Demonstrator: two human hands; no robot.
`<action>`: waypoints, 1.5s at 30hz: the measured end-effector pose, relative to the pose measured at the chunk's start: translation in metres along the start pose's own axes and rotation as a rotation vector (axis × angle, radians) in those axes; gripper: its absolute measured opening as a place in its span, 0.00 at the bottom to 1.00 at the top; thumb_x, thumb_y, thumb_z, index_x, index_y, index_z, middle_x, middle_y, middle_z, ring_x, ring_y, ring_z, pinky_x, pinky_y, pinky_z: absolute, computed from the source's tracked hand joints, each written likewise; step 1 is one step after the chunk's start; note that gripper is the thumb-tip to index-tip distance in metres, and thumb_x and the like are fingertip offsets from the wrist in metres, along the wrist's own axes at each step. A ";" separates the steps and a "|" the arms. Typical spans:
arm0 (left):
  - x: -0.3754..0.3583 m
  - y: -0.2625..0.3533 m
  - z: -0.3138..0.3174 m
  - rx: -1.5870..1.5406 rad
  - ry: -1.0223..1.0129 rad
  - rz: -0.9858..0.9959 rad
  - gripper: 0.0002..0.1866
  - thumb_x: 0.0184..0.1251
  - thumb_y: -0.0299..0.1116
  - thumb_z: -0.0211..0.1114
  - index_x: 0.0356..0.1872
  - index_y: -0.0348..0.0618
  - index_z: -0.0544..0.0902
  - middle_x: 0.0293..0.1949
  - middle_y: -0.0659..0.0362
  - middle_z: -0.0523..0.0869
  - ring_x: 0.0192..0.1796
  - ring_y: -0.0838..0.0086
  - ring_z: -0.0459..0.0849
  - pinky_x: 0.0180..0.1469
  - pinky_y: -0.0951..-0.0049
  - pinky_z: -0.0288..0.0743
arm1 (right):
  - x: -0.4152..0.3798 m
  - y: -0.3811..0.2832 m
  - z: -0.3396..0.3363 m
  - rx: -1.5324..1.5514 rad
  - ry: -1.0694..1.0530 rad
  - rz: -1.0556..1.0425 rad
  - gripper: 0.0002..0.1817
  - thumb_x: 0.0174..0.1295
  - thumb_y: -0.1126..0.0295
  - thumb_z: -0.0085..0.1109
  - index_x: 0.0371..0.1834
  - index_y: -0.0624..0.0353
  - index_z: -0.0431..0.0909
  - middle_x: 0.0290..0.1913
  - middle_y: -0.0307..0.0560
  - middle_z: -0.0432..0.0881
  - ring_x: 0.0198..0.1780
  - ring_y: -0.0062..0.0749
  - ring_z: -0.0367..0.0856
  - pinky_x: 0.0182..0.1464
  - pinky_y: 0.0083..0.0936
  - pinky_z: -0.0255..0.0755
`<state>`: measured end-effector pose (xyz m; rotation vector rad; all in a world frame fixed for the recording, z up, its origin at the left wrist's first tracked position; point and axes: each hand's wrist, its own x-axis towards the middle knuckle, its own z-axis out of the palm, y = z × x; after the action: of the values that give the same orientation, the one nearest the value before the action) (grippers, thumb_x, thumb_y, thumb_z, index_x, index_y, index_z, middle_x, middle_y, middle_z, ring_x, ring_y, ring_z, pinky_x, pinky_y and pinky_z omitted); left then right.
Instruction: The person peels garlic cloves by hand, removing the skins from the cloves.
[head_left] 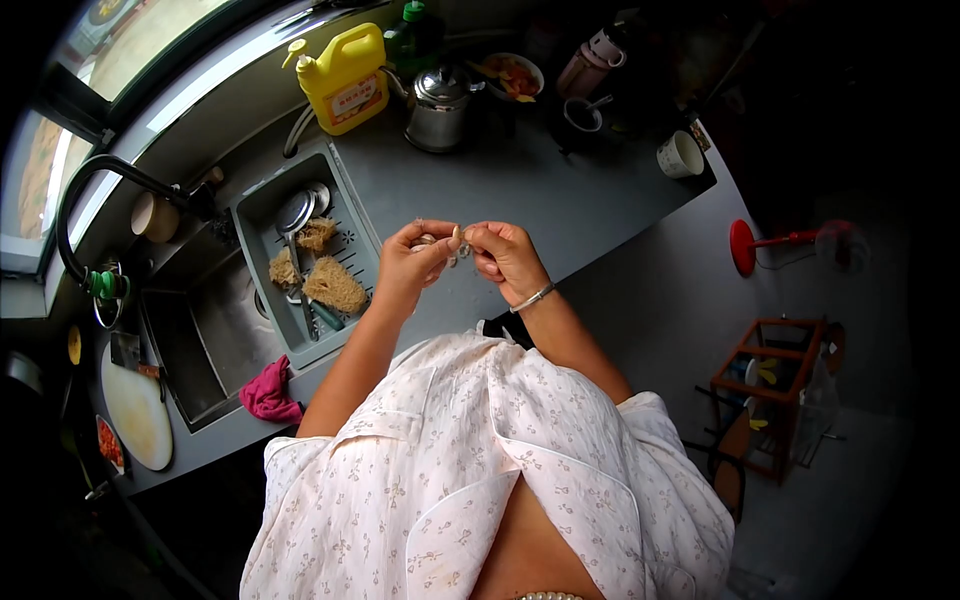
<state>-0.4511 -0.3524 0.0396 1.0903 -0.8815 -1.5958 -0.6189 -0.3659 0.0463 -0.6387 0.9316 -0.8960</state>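
Observation:
My left hand (412, 266) and my right hand (512, 264) meet over the front part of the grey counter, fingertips almost touching. Each is closed in a pinch. Between them are small whitish pieces (463, 250), perhaps garlic cloves; they are too small to name for sure. More pale bits show against the left fingers. The right fingers curl inward and partly hide what they pinch. A metal bracelet (533, 297) circles my right wrist. Left of my hands lies a grey drain tray (345, 190) holding tan scrubbers (335, 285) and metal utensils.
A steel sink (232, 310) and black faucet (75, 190) stand at left, with a pink cloth (268, 392) and a cutting board (137, 410). Along the back are a yellow jug (345, 80), a kettle (438, 110), a bowl (515, 77) and a paper cup (681, 155).

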 end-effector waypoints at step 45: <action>-0.001 -0.007 0.003 0.554 0.066 0.525 0.07 0.57 0.18 0.66 0.36 0.38 0.84 0.36 0.58 0.84 0.33 0.78 0.83 0.34 0.80 0.77 | 0.004 -0.005 0.001 -0.288 0.070 -0.093 0.07 0.57 0.70 0.66 0.31 0.65 0.82 0.21 0.36 0.78 0.17 0.12 0.66 0.18 0.12 0.58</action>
<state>-0.4557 -0.3491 0.0348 1.1457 -1.4751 -0.8936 -0.6186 -0.3716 0.0493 -0.9072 1.1128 -0.8784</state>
